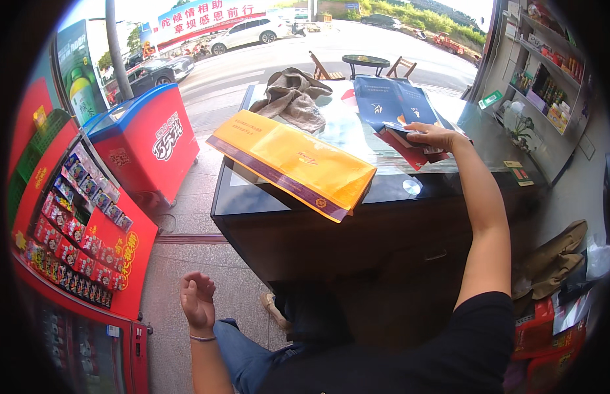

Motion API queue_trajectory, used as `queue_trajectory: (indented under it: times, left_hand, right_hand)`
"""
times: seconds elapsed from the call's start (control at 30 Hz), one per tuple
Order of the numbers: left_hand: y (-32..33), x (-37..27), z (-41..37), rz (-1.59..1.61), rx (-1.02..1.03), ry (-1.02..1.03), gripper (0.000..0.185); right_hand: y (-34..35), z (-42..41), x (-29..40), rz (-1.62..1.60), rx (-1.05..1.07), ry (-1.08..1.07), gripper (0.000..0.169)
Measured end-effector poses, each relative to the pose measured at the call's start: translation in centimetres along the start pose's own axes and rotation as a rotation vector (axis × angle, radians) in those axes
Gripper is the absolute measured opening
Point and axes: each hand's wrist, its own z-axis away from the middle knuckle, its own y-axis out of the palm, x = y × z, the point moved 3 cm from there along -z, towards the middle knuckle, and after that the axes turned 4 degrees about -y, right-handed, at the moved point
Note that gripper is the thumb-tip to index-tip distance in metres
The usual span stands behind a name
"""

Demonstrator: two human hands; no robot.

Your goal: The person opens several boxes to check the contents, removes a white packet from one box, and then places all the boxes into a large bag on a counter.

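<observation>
My right hand reaches across the glass-topped counter and grips dark folded packaging. Red card pieces stick out under it, partly hidden. Just beyond lie dark blue printed cardboard wrappers, spread flat. A large orange paper package with a purple band rests slantwise on the counter, one corner jutting past the near edge. Down by my side, my left hand is raised above the floor, holding nothing, with its fingers loosely curled and a bracelet at the wrist.
A grey-brown cloth is heaped on the counter's far left. To the left stand a red chest freezer and a red rack of snack packets. Stocked wall shelves are at right. Beyond the counter are a round table and the street.
</observation>
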Motion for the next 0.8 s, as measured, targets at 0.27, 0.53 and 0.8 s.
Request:
queue_trajectory:
  times: [0.27,0.53,0.8]
  left_hand:
    - [-2.1,-0.4,0.9,-0.013,0.038,-0.033,0.019]
    - [-1.2,-1.4,1.3,0.036,0.132,-0.013,0.021]
    - [-3.1,-3.9,3.3,-0.148,0.080,0.146,0.047]
  right_hand:
    - [5.7,9.5,11.5,0.315,-0.536,-0.570,0.084]
    - [13.8,11.9,18.0,0.461,-0.321,-0.838,0.076]
    - [18.1,16.4,19.0,0.158,-0.899,-1.265,0.022]
